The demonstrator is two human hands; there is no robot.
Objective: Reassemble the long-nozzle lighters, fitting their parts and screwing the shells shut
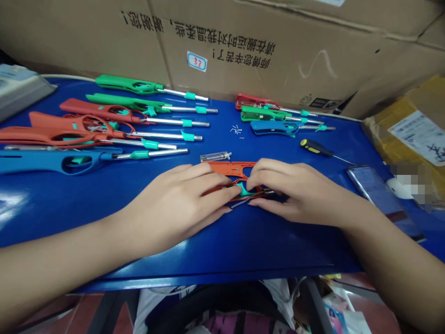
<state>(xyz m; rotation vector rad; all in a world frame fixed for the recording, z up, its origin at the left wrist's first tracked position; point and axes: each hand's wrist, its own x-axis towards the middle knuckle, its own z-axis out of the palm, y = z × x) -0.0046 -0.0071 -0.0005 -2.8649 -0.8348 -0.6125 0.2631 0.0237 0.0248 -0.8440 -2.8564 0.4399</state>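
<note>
Both hands down on the blue counter [52,204], centre front. Left hand [181,204] and right hand [295,190] each pinch the orange lighter shell [232,168] from their own side, fingertips closed on it, nearly meeting over the teal trigger [242,188]. The shell lies flat, opened up, partly hidden under the fingers. A clear fuel tube [215,157] sits just behind it, not touching the hands. A row of finished lighters [104,125] in green, orange and blue lies to the left rear, and three more lighters [278,118] to the right rear. Small loose metal bits [236,130] lie between the two groups. A yellow-black screwdriver [317,148] is near the right hand, with a phone [377,192] beside it. Cardboard boxes [243,41] stand along the back edge.
</note>
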